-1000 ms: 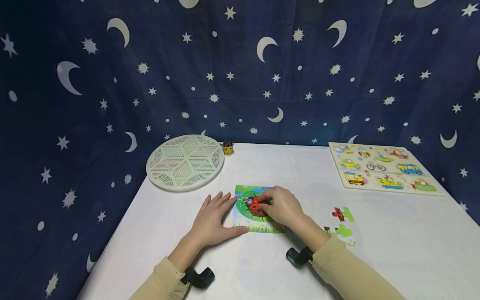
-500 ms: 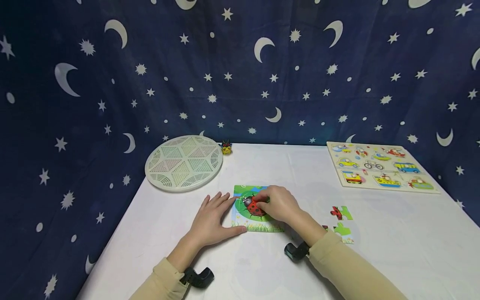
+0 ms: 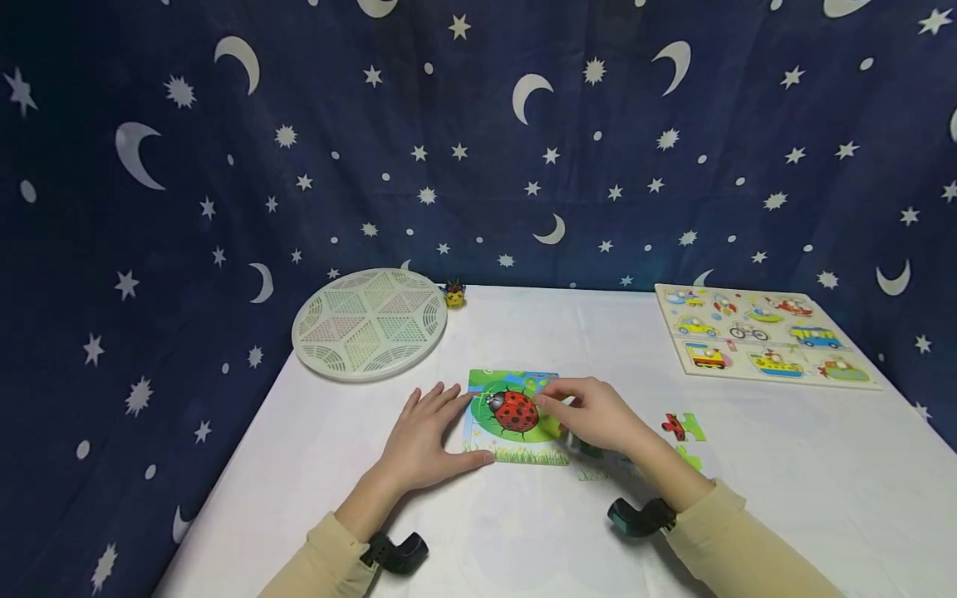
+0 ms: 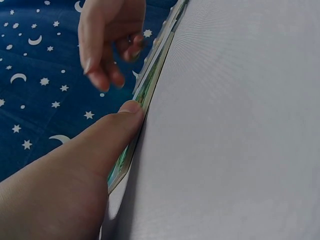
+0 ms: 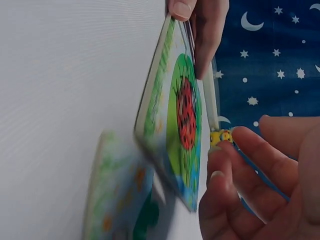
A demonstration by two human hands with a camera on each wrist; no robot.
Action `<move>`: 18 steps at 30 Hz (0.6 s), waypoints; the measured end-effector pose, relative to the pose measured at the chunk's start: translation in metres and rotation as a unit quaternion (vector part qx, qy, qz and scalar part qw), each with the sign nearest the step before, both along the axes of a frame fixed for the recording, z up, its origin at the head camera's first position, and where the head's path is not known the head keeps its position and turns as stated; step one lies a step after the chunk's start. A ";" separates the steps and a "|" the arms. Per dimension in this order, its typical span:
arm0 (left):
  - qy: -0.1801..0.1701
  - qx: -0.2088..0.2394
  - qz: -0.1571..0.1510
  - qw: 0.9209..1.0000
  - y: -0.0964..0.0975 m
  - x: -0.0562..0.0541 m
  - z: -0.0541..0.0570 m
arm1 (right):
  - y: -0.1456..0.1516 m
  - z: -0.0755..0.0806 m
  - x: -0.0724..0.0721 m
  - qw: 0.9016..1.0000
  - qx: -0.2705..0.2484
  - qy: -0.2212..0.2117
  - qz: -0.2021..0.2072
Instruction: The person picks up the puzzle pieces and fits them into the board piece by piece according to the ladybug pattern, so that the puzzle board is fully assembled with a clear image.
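A ladybug jigsaw puzzle [image 3: 516,413] lies flat on the white table. My left hand [image 3: 421,440] braces it: straight, spread fingers reach its left edge and the thumb [image 4: 117,120] presses along the near edge. Just over the puzzle's right side hovers my right hand [image 3: 594,413], thumb and forefinger apart and nothing between them. Below that hand a blurred piece with grass [image 3: 594,476] lies beside the puzzle, mostly hidden. In the right wrist view a blurred flowery piece [image 5: 117,185] shows apart from the puzzle's corner.
A red-and-green jigsaw piece [image 3: 684,427] and a green one [image 3: 689,458], partly behind the right forearm, lie to the right. Farther back are a wooden vehicle puzzle board [image 3: 763,336], a round latticed board [image 3: 366,324] and a small yellow toy [image 3: 454,294].
My right hand has come off the ladybug and shifted right, uncovering the puzzle's picture, while its forearm now covers more of the loose pieces. The left hand has stayed in place.
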State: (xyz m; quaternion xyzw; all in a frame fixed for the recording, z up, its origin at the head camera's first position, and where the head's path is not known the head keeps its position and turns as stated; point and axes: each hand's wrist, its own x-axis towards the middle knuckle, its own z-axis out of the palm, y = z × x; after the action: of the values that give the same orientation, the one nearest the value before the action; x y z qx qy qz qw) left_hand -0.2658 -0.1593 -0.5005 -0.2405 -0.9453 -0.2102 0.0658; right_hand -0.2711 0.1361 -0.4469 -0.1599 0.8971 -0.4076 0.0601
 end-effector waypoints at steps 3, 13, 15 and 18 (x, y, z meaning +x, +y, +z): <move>0.002 -0.001 0.002 1.000 -0.001 0.001 -0.001 | 0.011 0.002 0.008 1.000 0.011 -0.007 -0.003; -0.012 0.007 -0.005 1.000 0.001 0.002 0.003 | 0.049 0.008 0.025 0.997 0.051 0.005 -0.055; -0.011 0.005 -0.002 1.000 0.001 0.002 0.003 | 0.055 0.009 0.026 0.996 0.064 0.022 -0.061; -0.010 0.005 -0.001 1.000 0.001 0.002 0.003 | 0.065 0.012 0.027 0.994 0.078 0.033 -0.070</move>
State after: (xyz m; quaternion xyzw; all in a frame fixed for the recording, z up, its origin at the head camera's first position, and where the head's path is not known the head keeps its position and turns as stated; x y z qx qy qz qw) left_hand -0.2636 -0.1587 -0.4975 -0.2391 -0.9446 -0.2175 0.0578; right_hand -0.2439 0.2010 -0.4346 -0.1050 0.9365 -0.3342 0.0144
